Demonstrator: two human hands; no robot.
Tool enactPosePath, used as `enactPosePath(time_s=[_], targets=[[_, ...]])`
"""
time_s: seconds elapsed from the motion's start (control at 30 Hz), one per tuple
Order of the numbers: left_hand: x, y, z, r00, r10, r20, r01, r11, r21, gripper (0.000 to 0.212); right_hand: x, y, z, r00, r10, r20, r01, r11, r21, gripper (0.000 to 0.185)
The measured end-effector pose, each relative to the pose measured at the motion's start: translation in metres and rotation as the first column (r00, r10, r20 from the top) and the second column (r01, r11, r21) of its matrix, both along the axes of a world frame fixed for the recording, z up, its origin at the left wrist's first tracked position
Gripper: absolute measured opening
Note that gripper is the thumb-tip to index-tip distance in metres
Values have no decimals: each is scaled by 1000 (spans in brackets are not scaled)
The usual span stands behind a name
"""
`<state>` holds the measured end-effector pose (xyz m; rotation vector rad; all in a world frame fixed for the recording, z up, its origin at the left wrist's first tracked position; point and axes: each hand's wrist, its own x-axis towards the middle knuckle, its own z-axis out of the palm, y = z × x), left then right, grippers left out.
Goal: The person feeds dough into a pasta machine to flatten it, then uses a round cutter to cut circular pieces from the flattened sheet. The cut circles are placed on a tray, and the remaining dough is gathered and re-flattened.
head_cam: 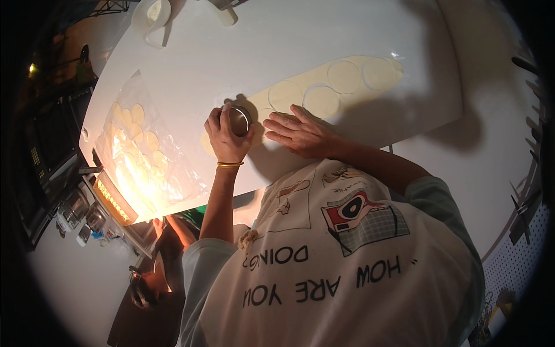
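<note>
A round metal ring cutter (239, 121) is gripped in my left hand (229, 138), its thumb and fingers wrapped around the wall. It stands over the left part of a long sheet of rolled dough (260, 96). My right hand (303, 135) is spread palm down along the sheet's near edge, just right of the cutter; I cannot tell whether it presses on the dough. Cut round outlines mark the sheet, among them a dough circle (321, 102) beyond my right fingers and another circle (344, 76) farther right. My left hand hides some of the dough.
Several dough rounds (137, 113) lie on clear plastic film (145, 93) at the table's left, under bright glare. A white handled container (149, 17) with pale powder stands at the far left of the white table (303, 30). Another person (147, 286) is beyond the left edge.
</note>
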<state>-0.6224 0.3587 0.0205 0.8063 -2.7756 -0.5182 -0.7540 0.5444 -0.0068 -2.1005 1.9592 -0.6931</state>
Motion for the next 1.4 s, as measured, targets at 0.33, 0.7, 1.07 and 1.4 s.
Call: enactPosePath(time_s=[0.33,0.7,1.07,1.4], targets=[[1,-7,9,994,-49,100,43,997,62,86,1,-1,-1,999,-50,-11,49,998,-47,32],[1,-4,9,994,-11,105,13,1000,-11,82,-4,0,3,998,-27,60,27,1000,-4,35],[-3,-2,14,991,-63,116,62,998,11,85,-4,0,1,999,-36,32,37,998,-48,31],[-3,-3,23,990,-78,115,81,997,-22,75,-1,0,-3,997,-49,63,53,996,-68,29]])
